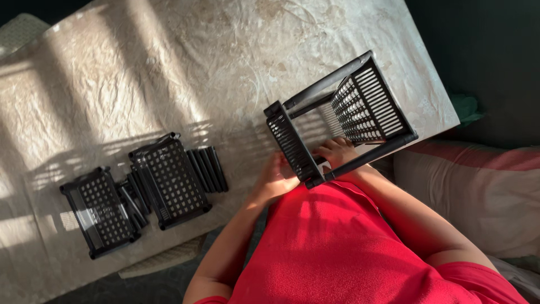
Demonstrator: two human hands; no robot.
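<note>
Hands both on a black plastic rack point(343, 121), partly assembled, at the near edge of the worktop point(169, 67). Rack lies tipped on its side: two slotted shelf panels joined by black tubes, one panel close to the body, the other further out toward the right edge. Left hand point(277, 179) wraps the outer face of the near panel, fingers closed on it. Right hand point(336, 152) sits inside the frame, fingers curled against the near panel's inner face next to the lower tube; full grip hard to tell, partly hidden by the panel. Worktop covered with a crinkled pale cloth, striped sunlight across it. Well to the left, apart from the rack: two more black slotted panels point(169, 181) lying flat, with a bundle of loose black tubes point(208, 169) beside and between them. Red shirt point(337, 247) fills the lower frame.
</note>
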